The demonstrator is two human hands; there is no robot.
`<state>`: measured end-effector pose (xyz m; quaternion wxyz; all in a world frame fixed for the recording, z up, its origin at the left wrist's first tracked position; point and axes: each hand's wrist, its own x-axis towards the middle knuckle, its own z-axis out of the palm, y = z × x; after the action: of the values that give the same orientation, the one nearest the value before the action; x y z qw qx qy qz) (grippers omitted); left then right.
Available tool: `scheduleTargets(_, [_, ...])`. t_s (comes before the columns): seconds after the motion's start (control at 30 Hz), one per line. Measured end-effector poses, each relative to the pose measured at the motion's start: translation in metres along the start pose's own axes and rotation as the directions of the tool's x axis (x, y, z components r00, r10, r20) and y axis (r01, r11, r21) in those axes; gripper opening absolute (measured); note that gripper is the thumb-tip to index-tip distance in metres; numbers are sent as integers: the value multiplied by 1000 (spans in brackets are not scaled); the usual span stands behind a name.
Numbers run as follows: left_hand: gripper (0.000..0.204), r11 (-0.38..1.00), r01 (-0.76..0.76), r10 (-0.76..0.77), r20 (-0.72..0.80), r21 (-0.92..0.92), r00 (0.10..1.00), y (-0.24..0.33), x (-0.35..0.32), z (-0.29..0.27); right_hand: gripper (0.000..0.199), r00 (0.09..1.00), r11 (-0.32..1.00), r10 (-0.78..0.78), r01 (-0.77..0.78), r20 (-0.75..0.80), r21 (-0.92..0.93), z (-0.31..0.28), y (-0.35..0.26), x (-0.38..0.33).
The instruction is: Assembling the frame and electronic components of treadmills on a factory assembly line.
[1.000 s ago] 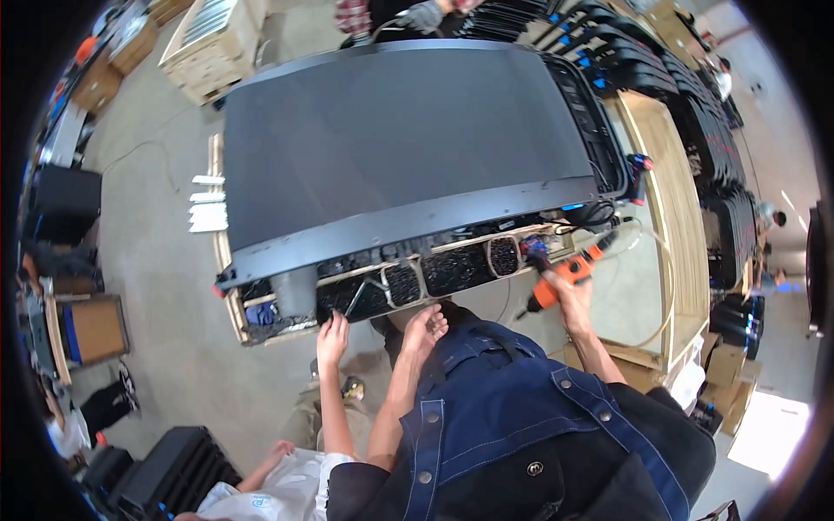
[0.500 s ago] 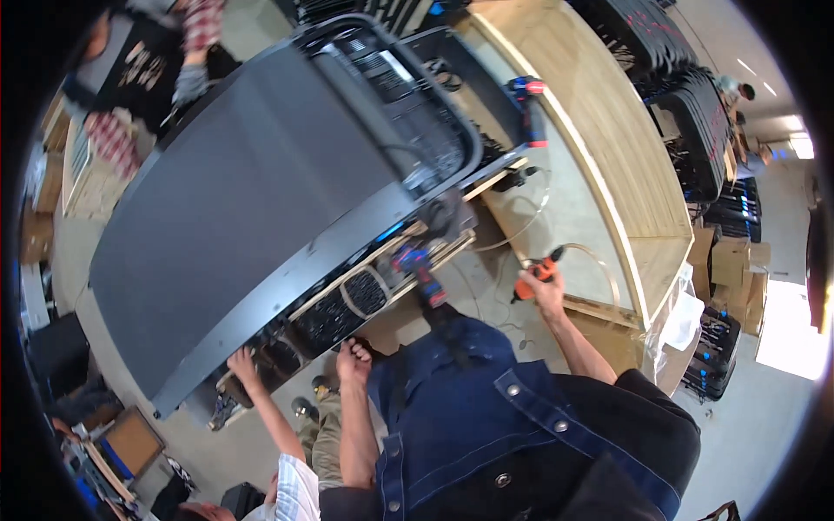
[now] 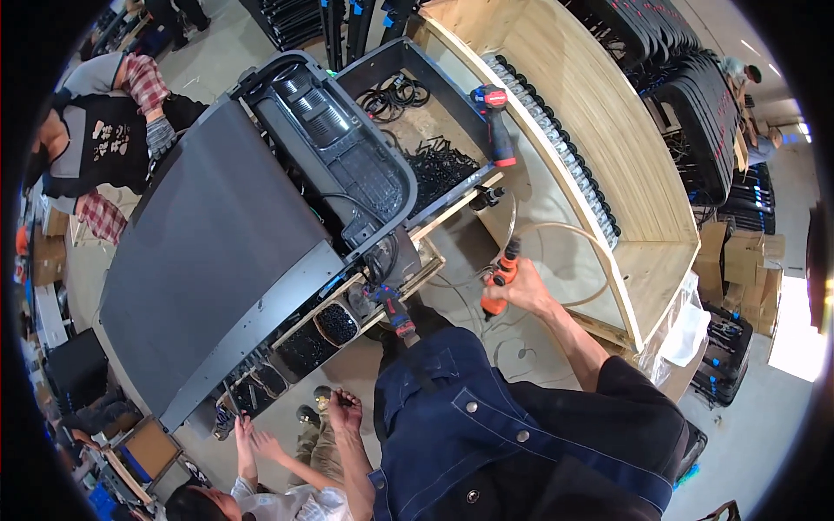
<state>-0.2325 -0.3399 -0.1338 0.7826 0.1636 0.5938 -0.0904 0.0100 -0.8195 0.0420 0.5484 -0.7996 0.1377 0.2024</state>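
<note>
My right hand (image 3: 530,288) is closed round the body of an orange-and-black power screwdriver (image 3: 501,280), its black end pointing up beside a wooden-edged bench. My left hand (image 3: 347,412) is curled below the screw bins, fingers pinched together around something small and dark that I cannot make out. Nearest to it is a bin of small black screws (image 3: 336,323) on the wooden ledge of a big dark grey machine (image 3: 208,234). A second power driver (image 3: 395,313), blue and black, hangs by that ledge, close to my apron.
A co-worker's hands (image 3: 252,441) hold a thin rod at the machine's lower left corner. Another person's gloved hand (image 3: 160,137) touches its far side. A grey tray (image 3: 473,181) holds black bolts and cable loops; a red-and-black driver (image 3: 497,126) lies on its edge. A wooden box (image 3: 599,130) stands right.
My left hand has moved down, away from the bins. My right hand has shifted left with the orange screwdriver, which now points more upward. The co-worker's hands have come lower.
</note>
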Motion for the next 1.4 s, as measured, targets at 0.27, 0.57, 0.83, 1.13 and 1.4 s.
scheduleTargets(0.27, [24,996,43,-31,147,-78,989,-52,21,26,38,930,949,-190,256,-314,185,36,61,83])
scheduleTargets(0.57, [29,993,-99,96,-45,-69,994,-55,-37,46,36,971,949,-145,191,-189,251,69,226,236])
scheduleTargets(0.83, [17,968,-109,104,-35,-224,994,-36,-23,39,45,925,947,261,-189,-276,260,84,242,240])
scheduleTargets(1.13, [23,962,-255,260,39,-99,965,12,35,39,65,952,823,305,-276,-23,-497,0,194,76])
scheduleTargets(1.4, [19,901,-429,416,-158,-64,896,58,100,55,39,950,763,153,62,273,-643,76,133,46])
